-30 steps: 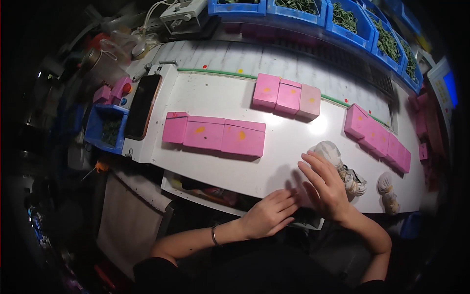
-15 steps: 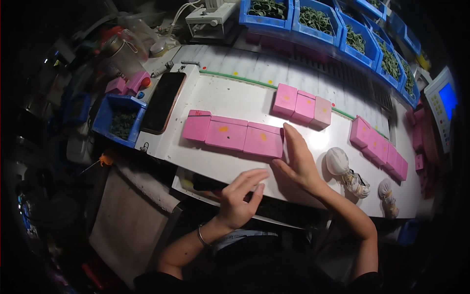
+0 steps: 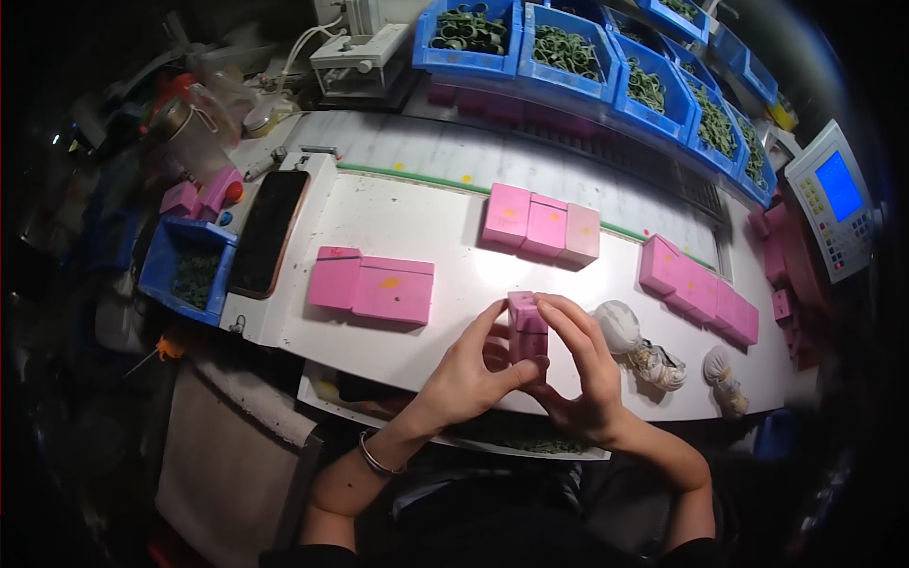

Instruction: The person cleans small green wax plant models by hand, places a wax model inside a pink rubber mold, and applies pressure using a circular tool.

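Note:
Above the near part of the white worktop, both hands hold one block-shaped pink rubber mould [image 3: 527, 327], turned with a narrow side up and a dark line across it. My left hand [image 3: 464, 377] grips its left side, thumb low on the near face. Closed on the right side is my right hand [image 3: 589, 379], fingertips at the upper edge. Two pink moulds [image 3: 393, 290] lie side by side to the left. Behind the hands stands a row of three pink moulds [image 3: 526, 225], and another row [image 3: 699, 292] runs along the right.
Right of my hands lie a white cloth pouch [image 3: 620, 328] and a smaller one [image 3: 724, 379]. A phone [image 3: 270, 232] and a blue bin [image 3: 187, 265] sit at left. Blue bins [image 3: 565, 52] of green ring-like pieces line the back. A control panel [image 3: 835, 194] stands far right, an open drawer [image 3: 327, 396] below.
The rightmost mould of the left-hand row has been lifted off the worktop and is now between both hands. My left hand has come up to it. The whole view has shifted somewhat.

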### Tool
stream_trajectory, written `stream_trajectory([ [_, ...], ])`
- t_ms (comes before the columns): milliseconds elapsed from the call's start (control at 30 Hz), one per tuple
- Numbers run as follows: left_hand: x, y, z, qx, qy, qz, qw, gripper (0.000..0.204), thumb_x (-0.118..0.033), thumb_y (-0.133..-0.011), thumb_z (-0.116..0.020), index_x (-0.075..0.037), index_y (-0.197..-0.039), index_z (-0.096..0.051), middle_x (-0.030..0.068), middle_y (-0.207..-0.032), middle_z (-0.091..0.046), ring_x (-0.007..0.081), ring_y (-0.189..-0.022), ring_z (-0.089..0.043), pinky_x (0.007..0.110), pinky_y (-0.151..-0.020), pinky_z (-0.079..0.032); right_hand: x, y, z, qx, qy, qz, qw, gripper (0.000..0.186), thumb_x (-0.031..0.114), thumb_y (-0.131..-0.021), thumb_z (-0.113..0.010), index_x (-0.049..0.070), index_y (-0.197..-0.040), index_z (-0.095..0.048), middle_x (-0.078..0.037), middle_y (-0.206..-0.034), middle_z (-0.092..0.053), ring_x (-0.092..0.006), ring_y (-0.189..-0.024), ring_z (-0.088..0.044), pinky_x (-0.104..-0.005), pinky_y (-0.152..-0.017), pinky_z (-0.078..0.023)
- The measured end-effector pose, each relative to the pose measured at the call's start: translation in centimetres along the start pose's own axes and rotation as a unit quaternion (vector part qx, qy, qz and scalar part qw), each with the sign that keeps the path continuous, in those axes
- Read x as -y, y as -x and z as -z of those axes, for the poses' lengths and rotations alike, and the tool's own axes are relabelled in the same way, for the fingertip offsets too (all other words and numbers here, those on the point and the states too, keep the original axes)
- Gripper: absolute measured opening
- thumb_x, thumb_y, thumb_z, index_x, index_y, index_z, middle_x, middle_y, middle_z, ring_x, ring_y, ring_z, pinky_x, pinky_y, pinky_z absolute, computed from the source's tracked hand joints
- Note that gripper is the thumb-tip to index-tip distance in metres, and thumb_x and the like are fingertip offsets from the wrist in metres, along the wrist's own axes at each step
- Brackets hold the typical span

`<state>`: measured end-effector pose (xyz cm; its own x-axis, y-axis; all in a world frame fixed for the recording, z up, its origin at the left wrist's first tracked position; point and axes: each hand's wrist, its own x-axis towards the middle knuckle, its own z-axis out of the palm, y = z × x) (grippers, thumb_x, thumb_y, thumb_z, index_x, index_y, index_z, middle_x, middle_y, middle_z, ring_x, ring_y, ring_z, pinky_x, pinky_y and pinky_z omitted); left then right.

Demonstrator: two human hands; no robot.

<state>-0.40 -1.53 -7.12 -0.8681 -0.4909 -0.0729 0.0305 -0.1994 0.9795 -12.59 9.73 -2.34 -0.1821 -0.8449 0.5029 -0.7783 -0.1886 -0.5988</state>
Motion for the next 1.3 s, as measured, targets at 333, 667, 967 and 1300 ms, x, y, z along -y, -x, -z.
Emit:
stream_trajectory([
  [333,0.4,-0.3,-1.7,-0.115,-0.167,-0.026,0.979,0.087,-0.035,-0.064,-0.079,0.005,-0.127,-0.035,0.0192,-0.11,-0.041,0.0307,-0.101,-0.048,0.038,-0.085,-0.045,0.2,0.1,1.4,-0.052,0.218,0.069,0.972,0.038,-0.006,-0.064,-0.065,-0.005,-0.102,-0.063,-0.014,-0.083,-0.059,-0.0238,-0.063,-0.056,-0.0283,-0.051,-0.046],
  [667,-0.5,0.2,-0.6,-0.256,-0.267,-0.094,0.924,0.092,-0.024,-0.057,-0.086,0.005,-0.126,-0.033,0.0186,-0.109,-0.04,0.0325,-0.096,-0.048,0.04,-0.082,-0.044,0.6,-3.1,-1.2,0.036,0.301,0.074,0.95,0.031,-0.004,-0.061,-0.063,-0.007,-0.092,-0.058,-0.013,-0.078,-0.056,-0.0227,-0.061,-0.056,-0.0295,-0.05,-0.045],
  [967,0.2,0.7,1.3,-0.148,-0.21,-0.151,0.955,0.096,-0.014,-0.055,-0.083,0.002,-0.132,-0.027,0.0199,-0.119,-0.037,0.036,-0.112,-0.044,0.043,-0.093,-0.042,0.7,-5.3,0.6,0.062,-0.171,-0.288,0.94,0.01,-0.007,-0.074,-0.058,-0.001,-0.08,-0.053,0.0,-0.075,-0.055,-0.0034,-0.065,-0.053,-0.0189,-0.055,-0.044],
  [1300,1.7,0.7,-0.2,0.017,-0.214,-0.176,0.961,0.098,-0.004,-0.058,-0.077,-0.006,-0.139,-0.021,0.0207,-0.135,-0.031,0.0411,-0.13,-0.03,0.044,-0.104,-0.034,-3.8,2.3,1.7,0.162,0.109,-0.294,0.936,0.014,0.007,-0.08,-0.067,-0.001,-0.086,-0.058,-0.005,-0.067,-0.059,-0.0088,-0.055,-0.055,-0.0224,-0.052,-0.045],
])
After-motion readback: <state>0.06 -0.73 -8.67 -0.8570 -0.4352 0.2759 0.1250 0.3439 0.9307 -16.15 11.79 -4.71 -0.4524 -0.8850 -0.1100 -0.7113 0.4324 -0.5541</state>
